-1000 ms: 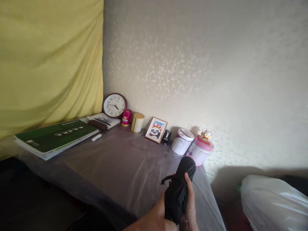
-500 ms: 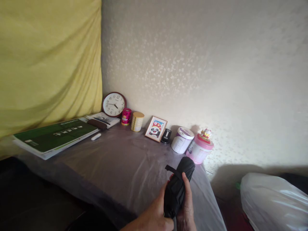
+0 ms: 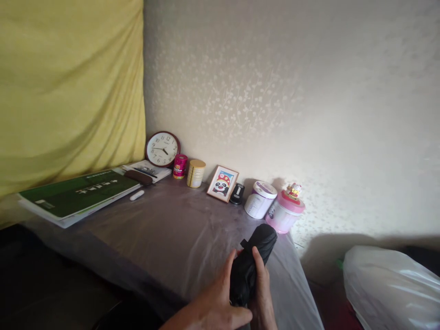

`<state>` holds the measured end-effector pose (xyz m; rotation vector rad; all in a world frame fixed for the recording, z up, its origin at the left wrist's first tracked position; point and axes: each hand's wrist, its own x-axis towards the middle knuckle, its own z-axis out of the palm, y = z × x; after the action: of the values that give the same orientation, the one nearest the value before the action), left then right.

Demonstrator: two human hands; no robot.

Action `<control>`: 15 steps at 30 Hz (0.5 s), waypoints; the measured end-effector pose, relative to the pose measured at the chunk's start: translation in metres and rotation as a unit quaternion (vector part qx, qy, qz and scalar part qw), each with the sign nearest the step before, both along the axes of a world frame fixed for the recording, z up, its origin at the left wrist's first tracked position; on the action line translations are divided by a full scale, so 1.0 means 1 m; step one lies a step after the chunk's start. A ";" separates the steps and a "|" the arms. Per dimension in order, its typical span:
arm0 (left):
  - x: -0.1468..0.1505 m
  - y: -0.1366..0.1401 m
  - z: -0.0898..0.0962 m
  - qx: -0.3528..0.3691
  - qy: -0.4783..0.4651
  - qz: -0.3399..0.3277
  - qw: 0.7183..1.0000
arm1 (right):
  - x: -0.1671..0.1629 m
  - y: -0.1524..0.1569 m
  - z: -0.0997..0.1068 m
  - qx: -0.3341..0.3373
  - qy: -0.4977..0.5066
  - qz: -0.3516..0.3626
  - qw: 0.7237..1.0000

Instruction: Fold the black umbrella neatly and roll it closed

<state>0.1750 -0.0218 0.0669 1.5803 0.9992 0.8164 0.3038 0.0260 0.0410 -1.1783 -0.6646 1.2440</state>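
Observation:
A folded black umbrella (image 3: 256,256) is held tilted above the table's near right part, its rounded end pointing away from me. A short strap sticks out from its left side. My left hand (image 3: 220,298) wraps the lower left of the umbrella, thumb and fingers closed against it. From the right, my right hand (image 3: 263,291) grips it, with the thumb lying along the fabric. The umbrella's lower end is partly hidden by my hands. Beyond its far end stands a pink-lidded tub (image 3: 285,213) with a lucky cat figurine (image 3: 294,191) on top.
Along the wall stand a round clock (image 3: 162,149), a pink can (image 3: 179,166), a yellow-lidded can (image 3: 196,174), a panda picture frame (image 3: 222,183), a black stapler-like object (image 3: 237,194) and a white tub (image 3: 260,200). A green book (image 3: 79,192) lies left. A plastic bag (image 3: 388,284) is at right.
The umbrella has shifted slightly left in my hands, and its strap sticks out less. My right thumb has moved left across the fabric, and the fingers of my left hand have shifted.

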 end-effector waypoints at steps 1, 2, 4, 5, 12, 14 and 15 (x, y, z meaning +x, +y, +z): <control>-0.001 -0.001 0.006 -0.052 -0.011 -0.010 0.999 | 0.000 0.000 0.000 -0.005 -0.001 0.014 1.000; -0.001 -0.001 0.009 -0.067 -0.015 -0.007 0.998 | 0.001 0.000 -0.001 -0.009 -0.008 0.025 1.000; -0.002 -0.001 0.008 -0.047 0.011 0.016 0.999 | 0.002 -0.001 -0.001 -0.001 -0.037 0.033 0.999; -0.002 0.000 0.004 -0.011 0.041 0.036 0.998 | 0.004 -0.001 -0.002 0.015 -0.062 0.032 0.997; -0.002 0.005 -0.030 0.131 0.253 0.073 0.956 | 0.020 -0.005 -0.012 0.072 -0.292 -0.035 0.953; -0.001 0.004 -0.034 0.134 0.297 0.062 0.943 | 0.022 -0.006 -0.020 0.076 -0.311 -0.050 0.946; -0.001 0.004 -0.035 0.136 0.323 0.057 0.935 | 0.022 -0.006 -0.025 0.085 -0.322 -0.055 0.941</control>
<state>0.1744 -0.0182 0.0319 2.1147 1.5035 0.5250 0.3262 0.0202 0.0162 -1.4610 -1.1445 0.6735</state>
